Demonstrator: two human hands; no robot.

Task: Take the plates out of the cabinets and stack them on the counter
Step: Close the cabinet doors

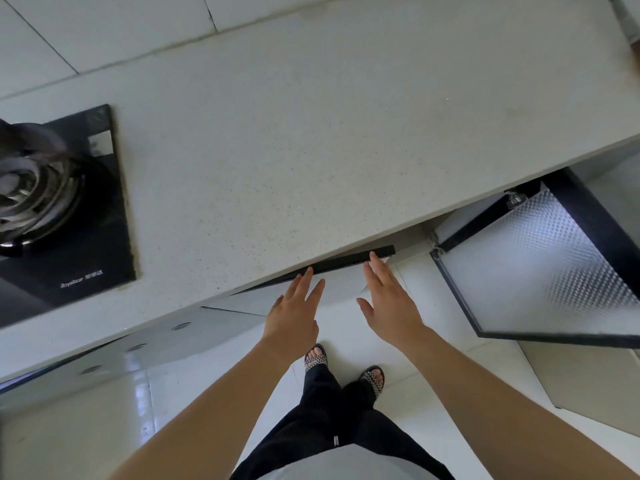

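The counter (311, 133) filled the view — a pale speckled slab, smooth, long and straight-edged, with nothing stacked on its bare middle. No plate showed anywhere; where the plates were, I could not tell, since the cabinet interiors lay hidden under the slab's front edge. At the right, a door (540, 271) hung wide open, its panel of dimpled, frosted glass in a thin black frame, catching bright light. Left of it, a second door (349, 261) with a black top rail stood just ajar beneath the counter lip. At the far left sat the hob (76, 216), glossy black glass with a round metal burner ring. Below, shiny white floor tiles (346, 327) — and dark trousers (332, 410) over patterned sandals. Both hands were spread flat and loose, gripping nothing: the left hand (294, 313) had its fingertips at the ajar door's rail, and the right hand (388, 299) reached its longest finger onto that same rail.
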